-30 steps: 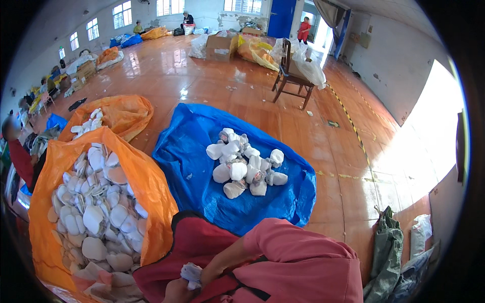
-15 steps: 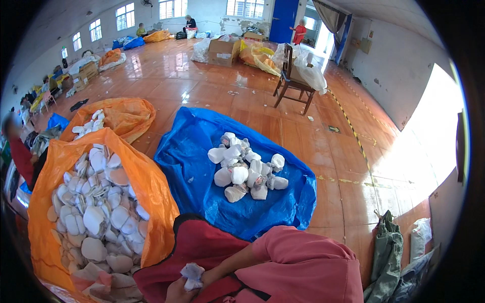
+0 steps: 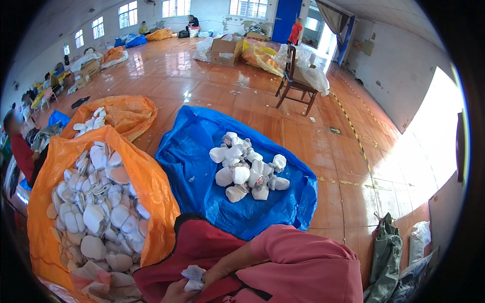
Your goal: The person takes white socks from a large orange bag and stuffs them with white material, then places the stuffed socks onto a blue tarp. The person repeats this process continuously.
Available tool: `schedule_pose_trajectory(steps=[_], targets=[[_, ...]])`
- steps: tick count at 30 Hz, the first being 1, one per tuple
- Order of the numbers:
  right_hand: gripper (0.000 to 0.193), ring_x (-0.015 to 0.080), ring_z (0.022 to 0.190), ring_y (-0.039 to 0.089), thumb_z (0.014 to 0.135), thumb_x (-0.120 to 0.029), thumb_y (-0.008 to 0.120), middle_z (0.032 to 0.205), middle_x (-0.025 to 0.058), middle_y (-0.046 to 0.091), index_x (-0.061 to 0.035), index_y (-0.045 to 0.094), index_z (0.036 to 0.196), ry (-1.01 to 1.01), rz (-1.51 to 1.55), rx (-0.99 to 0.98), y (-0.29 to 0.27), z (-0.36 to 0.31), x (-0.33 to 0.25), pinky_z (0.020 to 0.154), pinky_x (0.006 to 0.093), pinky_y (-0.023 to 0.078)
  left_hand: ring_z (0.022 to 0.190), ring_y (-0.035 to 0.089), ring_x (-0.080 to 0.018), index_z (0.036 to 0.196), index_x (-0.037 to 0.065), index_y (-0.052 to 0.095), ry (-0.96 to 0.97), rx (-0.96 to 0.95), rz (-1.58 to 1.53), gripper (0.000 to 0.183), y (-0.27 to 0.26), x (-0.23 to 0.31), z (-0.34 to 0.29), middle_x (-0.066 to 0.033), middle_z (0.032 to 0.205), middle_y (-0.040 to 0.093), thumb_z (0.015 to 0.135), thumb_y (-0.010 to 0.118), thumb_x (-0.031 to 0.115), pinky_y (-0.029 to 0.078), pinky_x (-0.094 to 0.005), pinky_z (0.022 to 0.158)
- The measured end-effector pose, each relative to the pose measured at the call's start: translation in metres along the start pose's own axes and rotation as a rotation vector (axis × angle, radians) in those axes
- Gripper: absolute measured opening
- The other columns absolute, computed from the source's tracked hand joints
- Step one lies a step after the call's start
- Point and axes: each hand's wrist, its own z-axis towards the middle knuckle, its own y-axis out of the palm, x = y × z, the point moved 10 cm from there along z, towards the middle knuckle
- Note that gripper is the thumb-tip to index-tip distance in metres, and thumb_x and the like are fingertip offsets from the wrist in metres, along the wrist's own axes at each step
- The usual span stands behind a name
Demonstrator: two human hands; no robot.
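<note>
Low in the picture, over my dark red apron (image 3: pixel 207 242), both hands meet at a small white cloth-like piece (image 3: pixel 193 278). My left hand (image 3: pixel 177 293) grips it from below and the left, fingers closed. From the right, my right hand (image 3: pixel 214 275) closes on its other side; part of its fingers is hidden. At my left stands an open orange sack (image 3: pixel 164 197) full of flat, rounded white pads (image 3: pixel 94 218). Ahead, a blue plastic sheet (image 3: pixel 202 202) bears a heap of white rounded bundles (image 3: pixel 241 174), some with greyish or pinkish parts showing.
Behind the full sack lies another orange sack (image 3: pixel 134 113) with white pieces. A wooden chair (image 3: pixel 290 83) holding a clear plastic bag and a cardboard box (image 3: pixel 224 52) stand farther off. Dark green cloth (image 3: pixel 386 247) lies at the right wall. A person in red (image 3: pixel 21 151) sits at far left.
The white piece has shifted slightly and lies lower between my hands. The far person in red near the doorway has turned and drawn the arm in. The view has tilted a little.
</note>
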Motion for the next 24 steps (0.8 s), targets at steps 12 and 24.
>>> schedule_pose_trajectory(steps=[12,24], targets=[[0.060,0.0163,0.118,0.050,0.089,-0.034,0.070,0.126,0.0034,0.058,-0.0060,0.049,0.137,0.051,-0.060,-0.018,-0.010,-0.008,0.021,0.103,0.0317,0.038,0.121,0.054,-0.0224,0.142,-0.001,0.042,0.182,0.111,-0.204,0.077,-0.032,0.001,-0.008,-0.0127,0.133,0.055,0.081,0.074,0.032,0.043,-0.0355,0.103],[0.107,0.0187,0.148,0.002,0.079,-0.019,0.079,0.162,0.0051,0.004,-0.0069,0.006,0.156,-0.392,0.046,0.377,-0.080,0.027,0.069,0.118,0.0304,0.002,0.107,0.062,-0.0220,0.130,-0.002,0.054,0.092,0.494,-0.293,0.049,-0.058,-0.062,-0.018,-0.0117,0.119,0.063,0.087,0.070,0.014,0.050,-0.0337,0.092]])
